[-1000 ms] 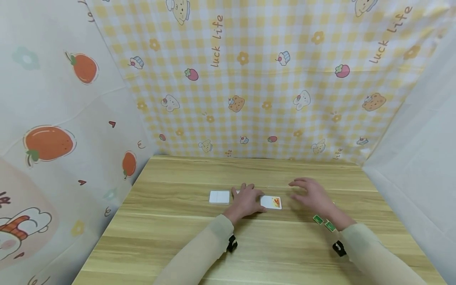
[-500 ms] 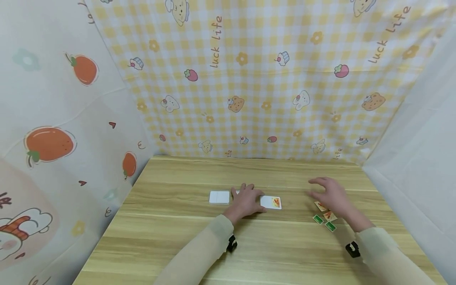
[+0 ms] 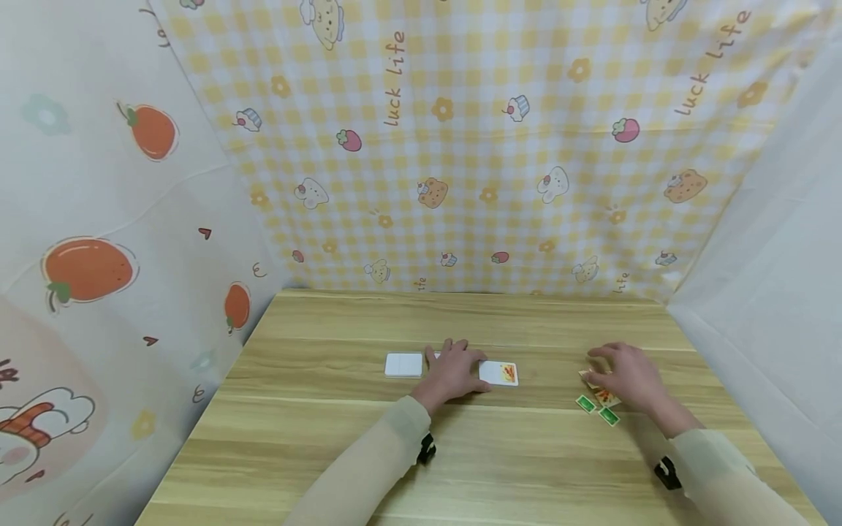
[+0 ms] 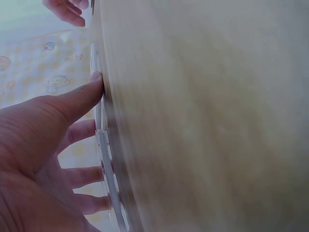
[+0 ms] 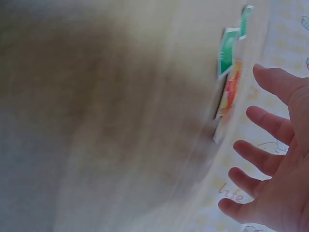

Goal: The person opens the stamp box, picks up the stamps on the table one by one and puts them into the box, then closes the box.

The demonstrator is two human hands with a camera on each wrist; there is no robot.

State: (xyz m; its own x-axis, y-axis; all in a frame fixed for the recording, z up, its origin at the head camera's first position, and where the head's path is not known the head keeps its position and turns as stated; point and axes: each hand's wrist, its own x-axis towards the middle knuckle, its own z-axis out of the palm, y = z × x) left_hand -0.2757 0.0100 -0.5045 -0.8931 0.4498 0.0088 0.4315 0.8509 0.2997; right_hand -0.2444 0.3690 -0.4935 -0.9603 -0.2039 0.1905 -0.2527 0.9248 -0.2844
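Note:
My left hand (image 3: 452, 370) rests on a row of white cards on the table. Its thumb touches the near edge of the right-hand card (image 3: 490, 372), which has a small orange picture at its right end. Most of the middle card lies hidden under the hand; the left card (image 3: 403, 365) shows whole. My right hand (image 3: 630, 376) hovers over small orange-pictured pieces (image 3: 607, 398) with its fingers spread and holding nothing, as the right wrist view shows. Two small green pieces (image 3: 586, 403) lie just in front of these.
The wooden table (image 3: 329, 438) runs back to a checked cloth (image 3: 460, 219). A white cloth with orange fruit prints (image 3: 92, 267) hangs at the left, and a plain white one (image 3: 776, 329) at the right. Each wrist wears a black strap.
My right hand has moved right, then slightly nearer, and is now over the orange-pictured pieces, which it uncovered on the way. My left hand and the cards have stayed in place.

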